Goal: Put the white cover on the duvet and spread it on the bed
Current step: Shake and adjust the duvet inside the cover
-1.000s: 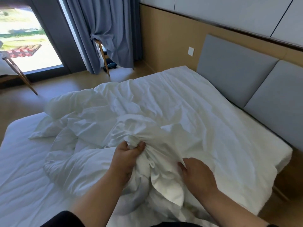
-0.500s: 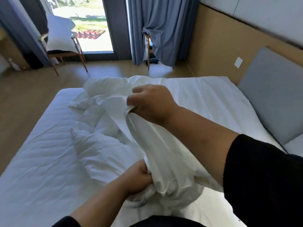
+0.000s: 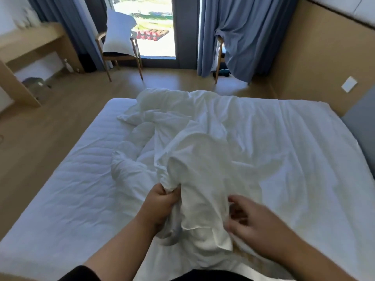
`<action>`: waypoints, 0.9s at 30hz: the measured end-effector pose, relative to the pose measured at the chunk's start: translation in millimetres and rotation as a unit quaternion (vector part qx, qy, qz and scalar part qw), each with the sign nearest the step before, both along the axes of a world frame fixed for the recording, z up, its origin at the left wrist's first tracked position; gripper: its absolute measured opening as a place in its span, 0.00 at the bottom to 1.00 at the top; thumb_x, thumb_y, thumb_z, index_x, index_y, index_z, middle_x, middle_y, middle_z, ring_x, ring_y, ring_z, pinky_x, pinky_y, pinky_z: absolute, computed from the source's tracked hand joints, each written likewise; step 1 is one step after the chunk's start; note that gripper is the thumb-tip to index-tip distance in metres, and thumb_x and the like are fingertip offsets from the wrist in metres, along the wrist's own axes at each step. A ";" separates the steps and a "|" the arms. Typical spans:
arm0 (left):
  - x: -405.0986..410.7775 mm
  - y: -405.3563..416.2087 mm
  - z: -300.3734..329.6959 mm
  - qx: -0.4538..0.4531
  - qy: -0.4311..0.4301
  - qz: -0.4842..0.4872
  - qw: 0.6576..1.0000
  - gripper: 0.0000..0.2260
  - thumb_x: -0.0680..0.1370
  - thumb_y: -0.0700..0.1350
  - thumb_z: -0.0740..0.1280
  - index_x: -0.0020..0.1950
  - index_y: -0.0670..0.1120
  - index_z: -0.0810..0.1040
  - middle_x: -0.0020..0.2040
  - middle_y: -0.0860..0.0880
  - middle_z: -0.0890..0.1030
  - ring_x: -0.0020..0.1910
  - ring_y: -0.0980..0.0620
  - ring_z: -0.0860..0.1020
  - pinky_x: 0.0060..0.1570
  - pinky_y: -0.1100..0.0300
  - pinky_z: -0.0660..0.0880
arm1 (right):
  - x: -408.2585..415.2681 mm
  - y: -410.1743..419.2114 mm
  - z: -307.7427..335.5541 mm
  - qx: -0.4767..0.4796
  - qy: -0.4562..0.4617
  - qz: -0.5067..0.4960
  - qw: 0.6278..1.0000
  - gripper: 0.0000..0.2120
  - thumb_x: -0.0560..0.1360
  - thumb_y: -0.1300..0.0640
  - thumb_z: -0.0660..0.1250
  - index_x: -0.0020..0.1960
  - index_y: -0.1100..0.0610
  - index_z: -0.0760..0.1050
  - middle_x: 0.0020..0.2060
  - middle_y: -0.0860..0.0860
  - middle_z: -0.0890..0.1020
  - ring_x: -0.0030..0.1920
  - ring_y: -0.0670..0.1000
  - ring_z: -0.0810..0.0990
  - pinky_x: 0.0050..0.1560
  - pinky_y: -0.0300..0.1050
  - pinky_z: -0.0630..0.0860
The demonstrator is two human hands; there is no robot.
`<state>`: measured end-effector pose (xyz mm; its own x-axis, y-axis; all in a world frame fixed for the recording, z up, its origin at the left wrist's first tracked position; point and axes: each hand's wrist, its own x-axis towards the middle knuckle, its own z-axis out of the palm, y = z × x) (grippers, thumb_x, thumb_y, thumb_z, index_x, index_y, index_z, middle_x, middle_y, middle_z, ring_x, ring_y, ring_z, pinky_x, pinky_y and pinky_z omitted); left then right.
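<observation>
Left hand (image 3: 162, 201) grips a bunched fold of white cover (image 3: 203, 169); right hand (image 3: 246, 222) blurred, fingers loosely curled at cover's edge, grip unclear. Cover and duvet (image 3: 129, 167) lie crumpled mid-bed (image 3: 71, 189).

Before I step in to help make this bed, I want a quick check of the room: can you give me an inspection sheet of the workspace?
Surface: bed with a white fitted sheet, wrinkled.
Job's things: white cover and duvet lie bunched together mid-bed; not spread.
Clutter: nothing seen on the bed besides the bedding.
Hands: left hand grips a gathered fold of the cover; right hand is blurred at the cover's edge, grip unclear.
Cables: nothing seen.
Surroundings: chair carrying a pillow by the window, blue curtains, wooden desk at left, grey headboard at right.
</observation>
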<state>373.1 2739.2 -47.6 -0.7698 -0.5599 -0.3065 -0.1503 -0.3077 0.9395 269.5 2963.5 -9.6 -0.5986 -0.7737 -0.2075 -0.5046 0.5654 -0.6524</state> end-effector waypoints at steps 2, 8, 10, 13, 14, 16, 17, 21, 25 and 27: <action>-8.1 7.6 2.0 -0.007 0.005 -0.021 1.000 0.08 0.78 0.36 0.67 0.44 0.43 0.86 0.44 0.40 0.86 0.44 0.45 0.85 0.40 0.58 0.80 | 9.4 2.3 -39.5 0.102 0.043 0.026 0.994 0.40 0.68 0.32 0.65 0.77 0.40 0.57 0.69 0.34 0.66 0.71 0.42 0.68 0.72 0.52 0.64; -9.8 18.0 8.2 -0.034 0.020 -0.091 0.995 0.09 0.75 0.43 0.70 0.51 0.41 0.85 0.48 0.43 0.86 0.50 0.46 0.85 0.46 0.59 0.80 | -10.7 -13.6 -52.0 -0.142 0.001 -0.182 0.973 0.06 0.78 0.55 0.67 0.50 0.45 0.81 0.46 0.38 0.81 0.51 0.39 0.78 0.47 0.30 0.70; -5.9 15.8 10.0 -0.033 0.014 -0.101 0.994 0.12 0.74 0.45 0.70 0.53 0.41 0.84 0.50 0.43 0.86 0.51 0.46 0.84 0.49 0.57 0.80 | -13.3 -19.6 -39.5 -0.204 0.030 -0.192 0.959 0.09 0.78 0.61 0.67 0.48 0.48 0.83 0.45 0.38 0.82 0.50 0.38 0.79 0.47 0.29 0.71; 0.1 10.7 13.0 -0.029 0.007 -0.122 0.992 0.09 0.78 0.42 0.69 0.57 0.41 0.83 0.53 0.43 0.85 0.54 0.46 0.84 0.53 0.53 0.79 | -14.7 -38.1 -21.1 -0.269 0.064 -0.184 0.943 0.08 0.77 0.60 0.66 0.47 0.52 0.84 0.43 0.40 0.83 0.48 0.38 0.80 0.46 0.27 0.71; 2.6 9.0 15.4 -0.033 0.005 -0.125 0.992 0.09 0.79 0.41 0.68 0.57 0.41 0.83 0.53 0.43 0.85 0.54 0.45 0.84 0.54 0.52 0.79 | -14.7 -45.8 -17.2 -0.279 0.075 -0.186 0.939 0.07 0.77 0.60 0.66 0.46 0.53 0.83 0.42 0.41 0.84 0.48 0.38 0.80 0.45 0.26 0.71; 8.0 5.9 20.0 -0.027 0.002 -0.118 0.993 0.09 0.79 0.44 0.67 0.55 0.42 0.84 0.51 0.43 0.86 0.53 0.45 0.84 0.52 0.54 0.79 | -11.9 -63.8 -11.5 -0.289 0.064 -0.187 0.937 0.07 0.79 0.61 0.65 0.46 0.54 0.82 0.41 0.43 0.83 0.45 0.40 0.81 0.44 0.30 0.73; 10.4 5.5 23.4 -0.026 -0.001 -0.110 0.994 0.11 0.79 0.48 0.67 0.52 0.42 0.85 0.49 0.43 0.86 0.51 0.45 0.84 0.50 0.55 0.79 | -8.3 -74.2 -7.8 -0.283 0.047 -0.178 0.941 0.07 0.80 0.60 0.65 0.47 0.53 0.80 0.40 0.43 0.83 0.44 0.41 0.81 0.43 0.33 0.74; 21.2 1.8 26.0 -0.041 -0.020 -0.054 0.998 0.17 0.76 0.56 0.68 0.41 0.44 0.86 0.41 0.42 0.85 0.42 0.45 0.83 0.44 0.54 0.80 | 13.8 -105.9 -7.6 -0.150 -0.003 -0.082 0.985 0.09 0.79 0.46 0.65 0.56 0.50 0.74 0.49 0.42 0.80 0.51 0.44 0.80 0.51 0.43 0.76; 34.9 -12.3 22.7 0.021 -0.014 -0.021 0.999 0.15 0.78 0.53 0.68 0.50 0.41 0.86 0.49 0.38 0.85 0.50 0.40 0.84 0.53 0.46 0.80 | 28.8 -108.5 -23.8 -0.040 -0.091 -0.075 0.992 0.25 0.72 0.36 0.70 0.63 0.48 0.70 0.53 0.41 0.80 0.54 0.44 0.79 0.53 0.42 0.75; 39.8 -17.4 19.6 0.020 -0.009 -0.018 1.000 0.18 0.76 0.56 0.68 0.50 0.42 0.86 0.49 0.39 0.85 0.51 0.40 0.84 0.54 0.45 0.80 | 32.1 -106.5 -28.4 -0.071 -0.145 -0.099 0.982 0.19 0.72 0.41 0.73 0.59 0.47 0.75 0.50 0.41 0.83 0.51 0.41 0.81 0.57 0.46 0.78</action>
